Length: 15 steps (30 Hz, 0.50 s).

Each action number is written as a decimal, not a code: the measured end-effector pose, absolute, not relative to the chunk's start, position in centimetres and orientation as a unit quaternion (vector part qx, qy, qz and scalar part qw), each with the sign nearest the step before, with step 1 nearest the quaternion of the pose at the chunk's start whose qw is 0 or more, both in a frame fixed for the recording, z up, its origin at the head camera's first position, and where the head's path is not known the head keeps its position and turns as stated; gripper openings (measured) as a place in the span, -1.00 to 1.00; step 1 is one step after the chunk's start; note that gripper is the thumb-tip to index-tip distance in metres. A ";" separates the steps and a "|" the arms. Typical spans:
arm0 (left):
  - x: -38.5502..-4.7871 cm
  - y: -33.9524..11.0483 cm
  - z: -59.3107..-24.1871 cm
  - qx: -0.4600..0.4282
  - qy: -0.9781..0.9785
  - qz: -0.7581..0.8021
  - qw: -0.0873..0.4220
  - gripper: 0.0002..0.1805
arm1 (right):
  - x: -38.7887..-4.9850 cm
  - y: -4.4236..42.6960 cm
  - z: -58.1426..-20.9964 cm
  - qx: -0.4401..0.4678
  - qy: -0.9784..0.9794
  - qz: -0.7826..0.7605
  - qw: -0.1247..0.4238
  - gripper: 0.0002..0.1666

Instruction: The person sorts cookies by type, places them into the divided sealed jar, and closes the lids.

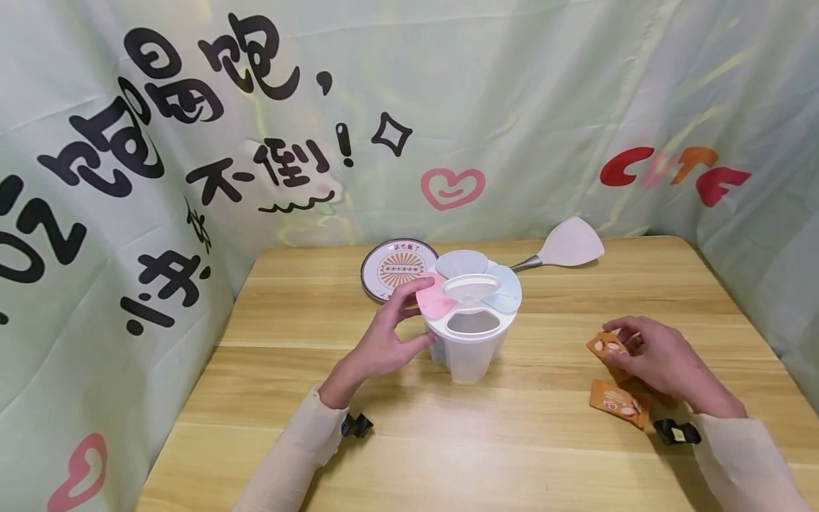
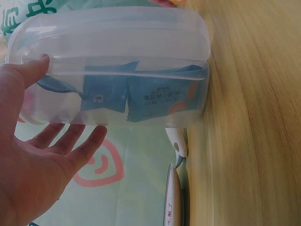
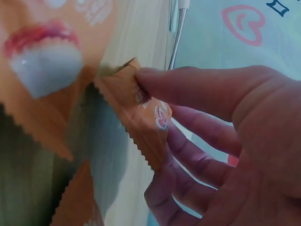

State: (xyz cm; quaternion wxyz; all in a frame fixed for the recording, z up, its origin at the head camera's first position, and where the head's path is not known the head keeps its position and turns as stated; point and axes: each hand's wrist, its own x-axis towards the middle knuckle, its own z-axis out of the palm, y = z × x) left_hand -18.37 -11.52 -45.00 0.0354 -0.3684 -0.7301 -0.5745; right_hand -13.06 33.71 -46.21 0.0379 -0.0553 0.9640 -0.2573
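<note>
- Gripping, with the left hand [image 1: 387,338], the translucent, pastel-lidded plastic container [image 1: 472,355] standing on the pale wooden table [image 1: 531,455].
- Pinching, with the right hand [image 1: 659,361], an orange, serrated-edge packet [image 1: 604,344], perhaps touching the table.
</note>
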 end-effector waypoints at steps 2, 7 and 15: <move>-18.4 -11.5 -45.0 -0.368 -0.730 -0.574 0.035 -0.08 | -13.0 33.6 -46.2 -0.054 0.962 -0.265 0.028 -0.47; -18.4 -11.5 -45.0 -0.367 -0.732 -0.573 0.035 -0.08 | -12.8 33.2 -46.0 -0.057 0.958 -0.281 -0.017 -0.52; -18.4 -11.6 -45.1 -0.367 -0.734 -0.570 0.037 -0.07 | -12.7 32.1 -45.0 -0.074 0.944 -0.310 -0.089 -0.65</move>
